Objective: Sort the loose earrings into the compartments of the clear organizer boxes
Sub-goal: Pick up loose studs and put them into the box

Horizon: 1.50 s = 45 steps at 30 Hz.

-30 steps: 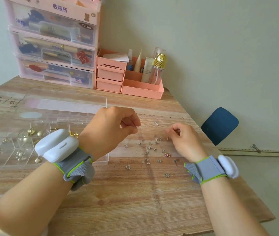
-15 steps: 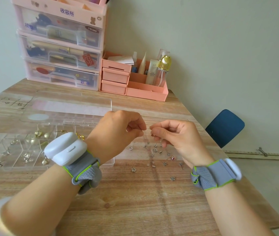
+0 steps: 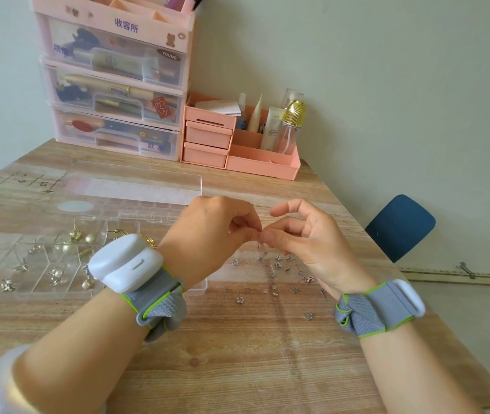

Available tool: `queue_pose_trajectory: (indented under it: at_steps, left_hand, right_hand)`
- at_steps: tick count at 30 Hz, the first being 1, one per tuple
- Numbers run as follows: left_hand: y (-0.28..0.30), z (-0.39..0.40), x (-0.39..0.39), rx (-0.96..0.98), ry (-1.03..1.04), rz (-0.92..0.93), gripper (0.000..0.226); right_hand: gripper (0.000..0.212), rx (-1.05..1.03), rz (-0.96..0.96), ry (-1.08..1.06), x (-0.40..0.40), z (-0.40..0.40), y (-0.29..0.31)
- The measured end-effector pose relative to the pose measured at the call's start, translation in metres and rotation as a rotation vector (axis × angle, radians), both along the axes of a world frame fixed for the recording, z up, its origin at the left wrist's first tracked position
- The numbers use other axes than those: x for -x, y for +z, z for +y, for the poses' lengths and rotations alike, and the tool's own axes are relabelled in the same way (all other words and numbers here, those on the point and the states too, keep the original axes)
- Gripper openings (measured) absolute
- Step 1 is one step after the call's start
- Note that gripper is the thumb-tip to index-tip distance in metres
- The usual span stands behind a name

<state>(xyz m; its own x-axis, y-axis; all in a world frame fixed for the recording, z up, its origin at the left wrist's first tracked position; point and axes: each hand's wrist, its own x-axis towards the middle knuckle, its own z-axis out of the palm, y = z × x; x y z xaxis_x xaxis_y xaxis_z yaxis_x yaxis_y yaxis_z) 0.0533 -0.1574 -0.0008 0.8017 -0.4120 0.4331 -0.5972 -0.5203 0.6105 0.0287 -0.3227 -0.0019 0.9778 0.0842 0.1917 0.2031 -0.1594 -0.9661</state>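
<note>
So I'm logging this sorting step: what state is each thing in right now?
Left hand: fingers curled, pinching a small earring with the right hand.
Right hand: thumb and fingers pinch the same earring, index finger raised.
Clear organizer box: open, lid lying flat behind it, several compartments hold earrings.
Loose earrings: scattered on the wooden table, unsorted.
Pink drawer unit: drawers closed.

Above the wooden desk point(image 3: 237, 369), the left hand point(image 3: 207, 237) and right hand point(image 3: 306, 237) meet fingertip to fingertip, pinching a tiny earring point(image 3: 259, 244) between them, over scattered loose earrings point(image 3: 279, 273) beside the clear organizer box point(image 3: 58, 264) holding gold pieces.
</note>
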Motion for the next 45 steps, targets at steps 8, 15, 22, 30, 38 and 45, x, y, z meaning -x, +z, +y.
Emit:
queue_pose_trajectory:
  at_steps: [8, 15, 22, 30, 38, 45]
  left_hand:
    - [-0.001, -0.001, -0.002, -0.034, -0.052, -0.017, 0.002]
    - [0.004, 0.000, 0.002, 0.080, -0.150, 0.074, 0.002]
    - [0.005, 0.002, 0.003, 0.225, -0.225, 0.164, 0.002]
    - [0.005, 0.001, 0.003, 0.225, -0.211, 0.143, 0.009]
    - [0.006, 0.003, 0.002, 0.183, -0.145, 0.094, 0.013]
    - [0.007, 0.004, 0.002, 0.185, -0.095, 0.070, 0.012]
  right_hand:
    - [0.041, -0.027, -0.019, 0.001, 0.002, 0.001, -0.001]
    - [0.040, -0.115, 0.000, 0.031, 0.003, -0.001, 0.000]
    - [0.044, -0.162, 0.029, 0.022, 0.002, -0.003, 0.000]
    - [0.042, -0.149, 0.023, -0.004, 0.001, -0.003, -0.002]
    - [0.023, -0.063, -0.082, -0.215, 0.001, -0.015, 0.003]
    - [0.016, 0.079, -0.119, -0.312, 0.003, -0.025, -0.002]
